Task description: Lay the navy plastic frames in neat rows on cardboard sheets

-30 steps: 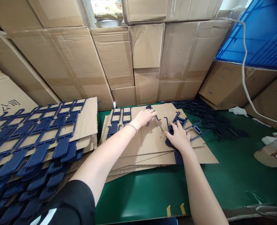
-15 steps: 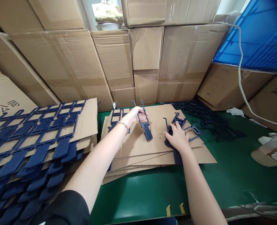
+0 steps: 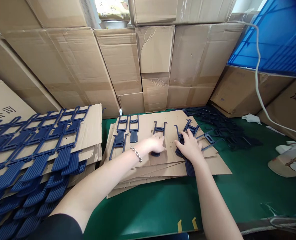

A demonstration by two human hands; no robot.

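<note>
In the head view my left hand (image 3: pixel 156 144) is closed over the middle of a navy plastic frame piece (image 3: pixel 160 128), which lies on a cardboard sheet (image 3: pixel 144 160). Its two hooked prongs point to the back, and the hand hides its ribbed middle. My right hand (image 3: pixel 189 145) is curled around a bunch of similar navy plastic pieces (image 3: pixel 180 136) at the right of the sheet; the fingertips are partly hidden. Several more frame pieces (image 3: pixel 134 128) lie on the sheet's left part, two of them side by side, prongs to the back.
At left, a cardboard stack (image 3: pixel 94 133) bears rows of navy pieces (image 3: pixel 62 160). A dark heap of pieces (image 3: pixel 228 130) lies at the back right on the green table (image 3: pixel 148 210). Cardboard boxes (image 3: pixel 117 60) wall the back. A white cable (image 3: pixel 258 73) and a paper bag (image 3: pixel 288 160) are at right.
My left hand has come down and toward me, bringing the raised frame piece onto the cardboard. The pieces at the left of the sheet now show more fully. My right hand has stayed in place.
</note>
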